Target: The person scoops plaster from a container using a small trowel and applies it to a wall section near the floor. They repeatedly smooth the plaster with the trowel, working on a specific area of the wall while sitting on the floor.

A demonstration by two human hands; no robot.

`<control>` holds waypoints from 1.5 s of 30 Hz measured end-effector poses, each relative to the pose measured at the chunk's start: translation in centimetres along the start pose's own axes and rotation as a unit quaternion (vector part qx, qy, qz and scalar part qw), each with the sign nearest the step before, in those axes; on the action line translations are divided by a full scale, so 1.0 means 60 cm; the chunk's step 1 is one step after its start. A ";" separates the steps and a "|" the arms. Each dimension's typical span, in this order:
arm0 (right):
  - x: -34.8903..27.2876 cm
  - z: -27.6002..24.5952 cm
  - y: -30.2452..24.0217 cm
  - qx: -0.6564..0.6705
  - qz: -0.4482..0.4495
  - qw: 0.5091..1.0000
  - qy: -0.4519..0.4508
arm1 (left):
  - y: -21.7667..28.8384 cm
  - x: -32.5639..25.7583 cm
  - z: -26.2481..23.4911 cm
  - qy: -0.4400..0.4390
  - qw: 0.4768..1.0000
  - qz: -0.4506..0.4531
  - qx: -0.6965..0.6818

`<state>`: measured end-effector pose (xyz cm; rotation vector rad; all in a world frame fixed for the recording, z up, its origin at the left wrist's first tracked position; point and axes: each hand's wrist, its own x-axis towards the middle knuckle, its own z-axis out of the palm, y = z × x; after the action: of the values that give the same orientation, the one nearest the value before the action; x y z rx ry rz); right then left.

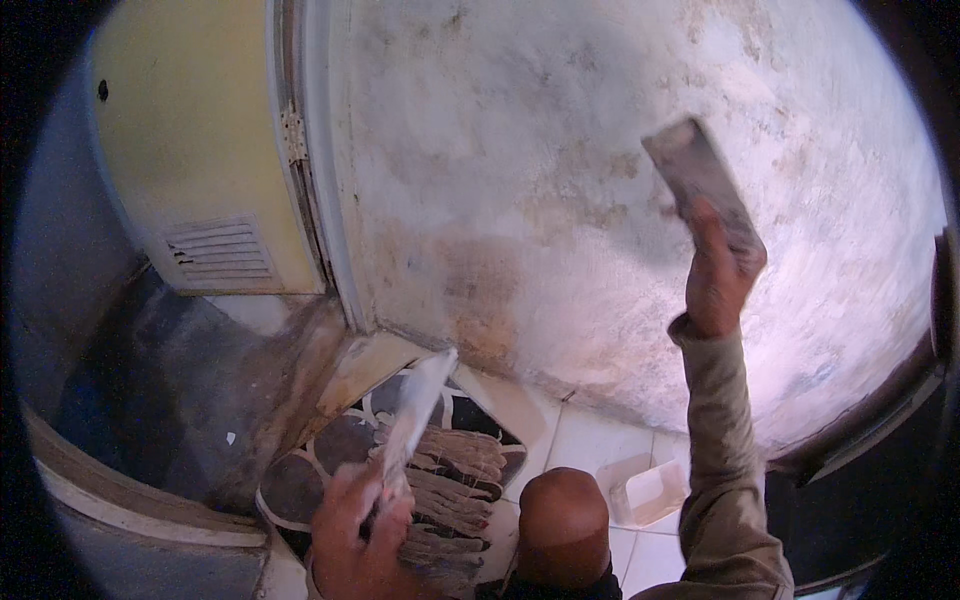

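Okay, so the right hand [718, 280] is up at the wall [480, 150] with the arm stretched out, fingers wrapped round the lower end of a flat grey slab [695, 165], thumb lying along it. The slab is tilted, top end leaning left, and from here I honestly can't tell if its face is touching the wall or just off it. Its edges have loads of room: blotchy whitish wall runs on above it, to its right, and a long way left before you hit the door frame [335, 200]. The left hand [360, 530] is way lower, with its fingers closed on the near end of a whitish flat tool [420, 400], kinda blurry, pointing up and away toward the foot of the wall. That tool sits over the patterned mat [300, 490], and a ribbed grey-brown cloth [455, 490] lies on the mat just right of the left hand, so it's tighter down there. The bent knee [565, 520] pokes up between the two arms, and a white tub [620, 492] stands on the pale tiles [600, 440], squeezed between that knee and the right sleeve [720, 420]. Over on the left there's the yellow door [190, 120] with a slatted vent [220, 250] low down, well apart from both hands, and a dark floor patch [170, 380] below it.
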<state>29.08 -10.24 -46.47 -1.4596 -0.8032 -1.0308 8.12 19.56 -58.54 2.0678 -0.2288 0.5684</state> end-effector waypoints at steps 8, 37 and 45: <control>0.130 0.058 0.156 -0.593 -0.426 0.626 -0.275 | -0.008 -0.065 0.028 0.010 0.938 -0.234 -0.257; -0.059 -0.102 0.167 -0.675 -0.280 0.532 -0.427 | -0.010 -0.064 -0.024 0.003 1.000 -0.030 -0.001; 0.135 0.030 0.124 -0.684 -0.371 0.583 -0.234 | -0.005 -0.052 -0.011 0.007 1.000 -0.028 -0.013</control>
<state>39.26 -10.10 -41.93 -2.9256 -1.0593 -2.2417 5.32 20.09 -59.97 2.0377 -0.1697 0.5428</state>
